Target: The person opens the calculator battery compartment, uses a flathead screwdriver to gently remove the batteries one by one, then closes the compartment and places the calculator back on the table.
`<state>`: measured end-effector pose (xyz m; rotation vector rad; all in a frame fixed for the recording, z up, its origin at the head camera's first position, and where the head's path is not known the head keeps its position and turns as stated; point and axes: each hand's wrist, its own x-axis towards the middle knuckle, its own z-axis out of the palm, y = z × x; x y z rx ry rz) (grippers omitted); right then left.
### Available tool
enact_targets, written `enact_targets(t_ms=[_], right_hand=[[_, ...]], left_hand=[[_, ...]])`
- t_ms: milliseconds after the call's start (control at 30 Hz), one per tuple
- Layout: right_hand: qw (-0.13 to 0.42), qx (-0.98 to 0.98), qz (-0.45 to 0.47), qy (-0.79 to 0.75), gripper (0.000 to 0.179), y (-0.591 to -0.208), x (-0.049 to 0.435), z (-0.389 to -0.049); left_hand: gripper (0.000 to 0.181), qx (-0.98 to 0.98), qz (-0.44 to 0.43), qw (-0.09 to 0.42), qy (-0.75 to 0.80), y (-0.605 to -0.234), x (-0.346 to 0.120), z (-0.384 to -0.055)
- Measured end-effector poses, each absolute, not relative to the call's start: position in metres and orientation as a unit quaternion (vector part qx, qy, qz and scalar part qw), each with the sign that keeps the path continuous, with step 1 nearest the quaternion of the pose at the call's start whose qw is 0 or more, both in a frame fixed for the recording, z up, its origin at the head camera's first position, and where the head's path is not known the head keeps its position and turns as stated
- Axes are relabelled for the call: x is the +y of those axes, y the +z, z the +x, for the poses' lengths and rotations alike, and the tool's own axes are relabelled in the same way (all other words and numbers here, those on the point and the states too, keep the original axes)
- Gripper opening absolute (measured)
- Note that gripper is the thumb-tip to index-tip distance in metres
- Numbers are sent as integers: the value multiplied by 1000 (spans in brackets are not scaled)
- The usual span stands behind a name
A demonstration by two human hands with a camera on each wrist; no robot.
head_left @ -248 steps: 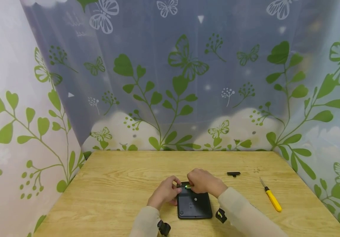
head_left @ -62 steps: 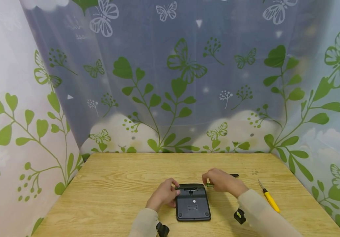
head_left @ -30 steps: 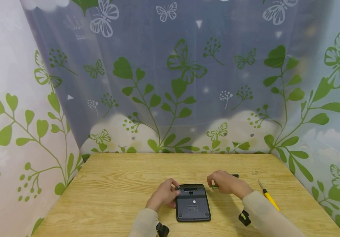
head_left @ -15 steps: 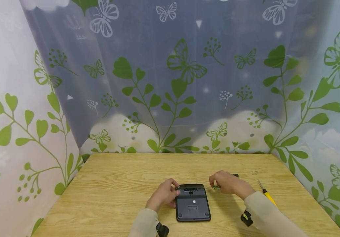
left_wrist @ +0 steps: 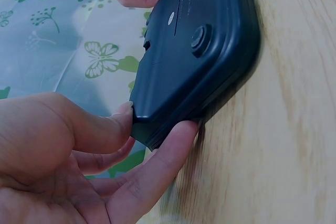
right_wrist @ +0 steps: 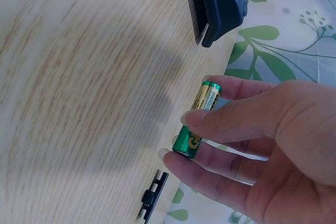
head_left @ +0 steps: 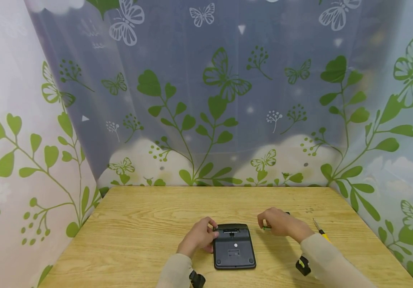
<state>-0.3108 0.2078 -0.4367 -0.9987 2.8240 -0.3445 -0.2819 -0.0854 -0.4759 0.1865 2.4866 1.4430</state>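
A black calculator (head_left: 234, 258) lies back side up on the table, its battery compartment (head_left: 231, 231) uncovered near the far edge. My left hand (head_left: 200, 237) pinches its far left corner, thumb on one side and fingers on the other, as the left wrist view shows close up. To the right of the calculator, just above the table, my right hand (head_left: 277, 222) holds a small green and gold battery (right_wrist: 208, 94) between thumb and fingers. The small black battery cover (right_wrist: 151, 199) lies on the table beyond the right hand, mostly hidden behind it in the head view.
A yellow and black screwdriver (head_left: 322, 233) lies to the right, partly covered by the right sleeve (head_left: 330, 256). The wooden table (head_left: 148, 216) ends at a printed curtain (head_left: 177, 132) behind, with more printed cloth at both sides.
Earlier my right hand was over the battery compartment; it has moved off to the right, carrying the battery, and still drifts slightly right. My left hand has stayed at the calculator's corner.
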Motion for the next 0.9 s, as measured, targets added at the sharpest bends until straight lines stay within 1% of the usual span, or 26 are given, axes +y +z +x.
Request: enact_targets(t_ms=[333,900], right_hand=[[50,927,-356,-104,34,-441,217,-311],[58,930,-345,-114,37,-442,224,-310]], left_hand=[[21,857,64,130,495,-477,-86,-282],[21,859,64,130,491,-477,-86,-282]])
